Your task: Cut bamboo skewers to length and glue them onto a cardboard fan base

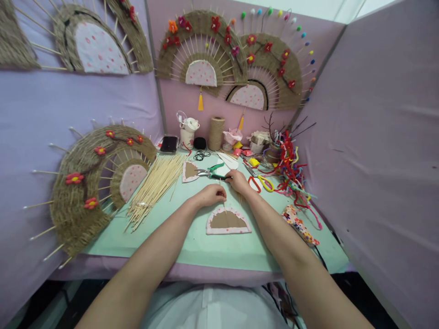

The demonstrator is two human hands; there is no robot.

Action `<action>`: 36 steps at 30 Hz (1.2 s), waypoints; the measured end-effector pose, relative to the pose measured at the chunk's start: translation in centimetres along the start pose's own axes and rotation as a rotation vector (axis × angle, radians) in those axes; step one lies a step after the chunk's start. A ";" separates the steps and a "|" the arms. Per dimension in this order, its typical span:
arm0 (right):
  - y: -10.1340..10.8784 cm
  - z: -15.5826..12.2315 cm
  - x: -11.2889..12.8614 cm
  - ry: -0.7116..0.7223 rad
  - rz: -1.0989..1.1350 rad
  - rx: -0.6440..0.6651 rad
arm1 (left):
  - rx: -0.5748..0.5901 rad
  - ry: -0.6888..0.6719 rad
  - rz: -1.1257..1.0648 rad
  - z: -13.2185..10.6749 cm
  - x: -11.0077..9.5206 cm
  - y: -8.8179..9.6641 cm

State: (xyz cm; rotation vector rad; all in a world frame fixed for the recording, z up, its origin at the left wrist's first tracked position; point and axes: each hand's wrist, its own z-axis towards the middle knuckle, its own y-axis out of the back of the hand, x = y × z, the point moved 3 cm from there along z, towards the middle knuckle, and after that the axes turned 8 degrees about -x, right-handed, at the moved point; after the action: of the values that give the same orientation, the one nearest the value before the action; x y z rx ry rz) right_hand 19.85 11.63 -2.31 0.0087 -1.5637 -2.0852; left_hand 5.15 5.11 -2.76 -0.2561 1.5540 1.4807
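My left hand point(214, 195) is closed around a thin wooden stick point(225, 208) that points down at a half-round cardboard piece point(228, 221) edged with pink-dotted white cloth. My right hand point(238, 181) reaches just beyond it, its fingers closed on a handle end of the green-handled pliers point(216, 168). The pliers lie with jaws pointing left over a second cloth-edged cardboard piece point(190, 170). More thin sticks point(240, 197) show partly under my right wrist.
On the left lies a pile of sticks point(154, 183) beside a twine-covered fan point(78, 205). Scissors point(264, 182), coloured pipe cleaners point(288, 160) and a flowered cloth-covered item point(300, 224) are on the right. A twine spool point(216, 133) stands at the back.
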 end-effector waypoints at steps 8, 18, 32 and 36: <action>0.3 -0.6 -0.2 -0.022 -0.011 -0.007 | 0.006 -0.029 0.019 -0.1 -0.5 0.0; 1.9 -1.7 0.2 -0.135 -0.066 -0.012 | 0.005 -0.025 0.032 -0.1 -0.5 0.1; 0.1 -1.7 0.5 -0.089 -0.091 0.011 | -0.007 -0.007 0.160 0.2 -0.6 -0.1; 0.0 -1.7 0.5 -0.097 -0.091 0.000 | -0.011 -0.011 0.155 0.3 -0.3 -0.3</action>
State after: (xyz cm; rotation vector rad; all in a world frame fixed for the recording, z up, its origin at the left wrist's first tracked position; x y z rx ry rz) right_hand 19.92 9.91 -2.75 -0.0217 -1.6488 -2.1846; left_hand 5.68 5.18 -2.63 -0.1368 1.5865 1.6079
